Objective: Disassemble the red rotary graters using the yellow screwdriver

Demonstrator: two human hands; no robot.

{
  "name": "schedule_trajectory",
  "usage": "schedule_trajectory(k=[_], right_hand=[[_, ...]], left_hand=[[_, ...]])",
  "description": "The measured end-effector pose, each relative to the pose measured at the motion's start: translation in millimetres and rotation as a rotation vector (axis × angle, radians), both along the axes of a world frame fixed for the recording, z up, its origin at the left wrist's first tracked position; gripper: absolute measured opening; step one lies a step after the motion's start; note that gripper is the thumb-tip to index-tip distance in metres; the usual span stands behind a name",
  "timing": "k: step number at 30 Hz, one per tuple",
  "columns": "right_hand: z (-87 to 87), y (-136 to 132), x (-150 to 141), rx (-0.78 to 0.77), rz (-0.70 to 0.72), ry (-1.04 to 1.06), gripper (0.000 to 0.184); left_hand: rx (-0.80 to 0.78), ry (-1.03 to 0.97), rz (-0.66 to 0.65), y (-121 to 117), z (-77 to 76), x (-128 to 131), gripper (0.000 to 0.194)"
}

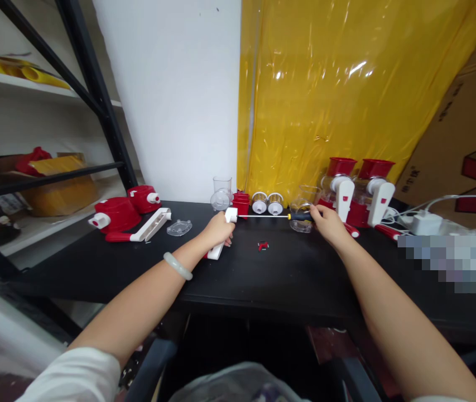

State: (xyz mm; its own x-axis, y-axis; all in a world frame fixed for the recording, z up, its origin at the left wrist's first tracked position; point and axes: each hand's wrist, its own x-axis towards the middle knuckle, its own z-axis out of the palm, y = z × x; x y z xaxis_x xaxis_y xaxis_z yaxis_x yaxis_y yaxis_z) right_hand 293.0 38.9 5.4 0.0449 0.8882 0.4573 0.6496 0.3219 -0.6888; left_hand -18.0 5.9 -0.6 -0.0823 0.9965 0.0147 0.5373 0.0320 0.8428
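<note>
My left hand [218, 230] is closed around a white crank handle [216, 252] with a red end, held above the black table. In my right hand [328, 223] is a screwdriver [301, 216] with a dark handle and yellow collar. Its long shaft lies level, and the tip meets the white head of the crank handle; whether a screw sits there is hidden. Below the shaft, small red pieces [263, 245] lie on the table. A clear plastic disc [179, 228] rests left of my left hand, and another clear disc [300, 226] is near my right hand.
Two red bases [117, 214] and another crank handle [154, 224] are at left. Behind my hands stand a clear hopper [221, 194], red parts [241, 204] and two drums [268, 203]. Assembled rotary graters [341, 192] and white cables [428, 223] occupy the right. Black table [263, 285].
</note>
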Motion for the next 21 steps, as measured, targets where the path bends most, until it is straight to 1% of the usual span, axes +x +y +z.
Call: schedule_trajectory(k=[3, 7, 10, 15, 18, 21], right_hand=[[-1.1, -0.8, -1.0, 0.053, 0.039, 0.028, 0.046], [-1.3, -2.4, -2.4, 0.110, 0.098, 0.080, 0.041], [-1.9, -1.5, -2.5, 0.128, 0.152, 0.122, 0.037], [-3.2, 1.1, -1.2, 0.190, 0.233, 0.222, 0.036], [-3.7, 2.4, -2.4, 0.186, 0.257, 0.312, 0.038], [-3.7, 3.8, -4.9, 0.146, 0.249, 0.447, 0.043]], left_hand=[[-0.011, -0.016, -0.004, 1.0, -0.8, -1.0, 0.020], [-0.036, -0.034, 0.002, 0.0, 0.2, -0.3, 0.013], [-0.044, -0.050, 0.018, -1.4, 2.8, 0.8, 0.012], [-0.070, -0.058, 0.032, -2.7, 6.4, 1.4, 0.012], [-0.070, -0.061, 0.032, -3.6, 7.0, 2.1, 0.011], [-0.066, -0.054, 0.023, -4.9, 6.5, 3.8, 0.011]])
